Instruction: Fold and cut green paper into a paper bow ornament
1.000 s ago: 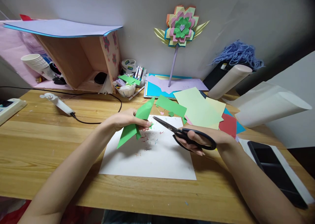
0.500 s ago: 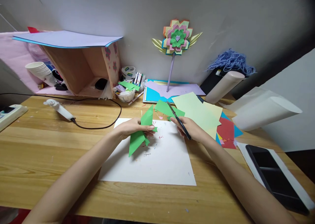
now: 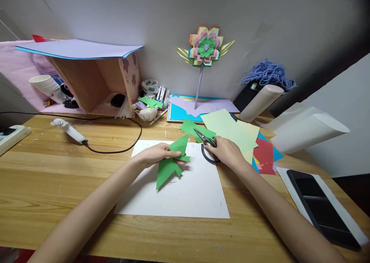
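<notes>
Hands (image 3: 157, 154) reach over a wooden table (image 3: 43, 170) against a grey wall (image 3: 167, 24).

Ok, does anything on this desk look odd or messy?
The white sheet beneath the left hand looks odd: stray dark marks mar its surface. Coloured papers beyond the right hand overlap askew. I see no spill.

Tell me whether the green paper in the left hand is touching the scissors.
Apart: the head view plainly shows a gap, with the white sheet visible between the green paper in the left hand and the scissors.
</notes>
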`<state>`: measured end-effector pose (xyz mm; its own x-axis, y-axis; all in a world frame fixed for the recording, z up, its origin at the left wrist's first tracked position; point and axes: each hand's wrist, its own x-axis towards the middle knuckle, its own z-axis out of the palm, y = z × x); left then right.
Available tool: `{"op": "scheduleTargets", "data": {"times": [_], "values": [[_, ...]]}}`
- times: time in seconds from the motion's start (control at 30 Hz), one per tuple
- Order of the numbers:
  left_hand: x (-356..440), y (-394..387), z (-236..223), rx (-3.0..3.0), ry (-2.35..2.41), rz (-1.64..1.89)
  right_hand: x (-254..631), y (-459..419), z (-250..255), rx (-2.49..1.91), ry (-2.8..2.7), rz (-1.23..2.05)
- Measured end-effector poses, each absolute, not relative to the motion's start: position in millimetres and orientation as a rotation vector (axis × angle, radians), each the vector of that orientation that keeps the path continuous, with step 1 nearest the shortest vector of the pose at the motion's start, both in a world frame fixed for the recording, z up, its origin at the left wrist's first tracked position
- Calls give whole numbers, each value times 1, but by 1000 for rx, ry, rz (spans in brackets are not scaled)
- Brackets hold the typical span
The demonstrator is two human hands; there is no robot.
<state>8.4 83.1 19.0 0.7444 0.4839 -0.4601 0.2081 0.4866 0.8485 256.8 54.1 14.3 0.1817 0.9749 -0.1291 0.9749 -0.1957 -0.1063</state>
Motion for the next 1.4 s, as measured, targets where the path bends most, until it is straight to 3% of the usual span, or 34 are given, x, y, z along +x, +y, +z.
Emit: {"op": "scheduleTargets", "data": {"times": [0.1,0.17,0.23,0.3,0.43,0.63,0.83,1.0,1.13,1.23,1.3,1.4], "values": [[12,79,23,1216,806,239,255,52,20,2507,2117,-249],[16,74,26,1312,850,285,249,48,28,2564,2422,-413],[21,69,30,1394,876,338,240,41,37,2422,2817,-995],[25,62,34,1461,879,377,229,34,44,2190,2878,-1629],[31,50,43,1588,907,391,214,22,45,2078,2642,-2177],[32,49,48,1663,907,392,211,23,39,2091,2519,-2449],[28,56,43,1778,1035,660,218,33,31,2371,2206,-2596],[26,59,40,1818,1107,703,220,37,25,2350,2017,-2808],[28,59,40,1713,1093,641,219,37,22,2424,2139,-2668],[29,59,41,1599,1088,599,217,33,21,2491,2443,-2340],[30,58,41,1520,1076,575,216,30,21,2530,2777,-1885],[30,57,42,1440,1042,551,219,27,21,2375,3254,-892]]}}
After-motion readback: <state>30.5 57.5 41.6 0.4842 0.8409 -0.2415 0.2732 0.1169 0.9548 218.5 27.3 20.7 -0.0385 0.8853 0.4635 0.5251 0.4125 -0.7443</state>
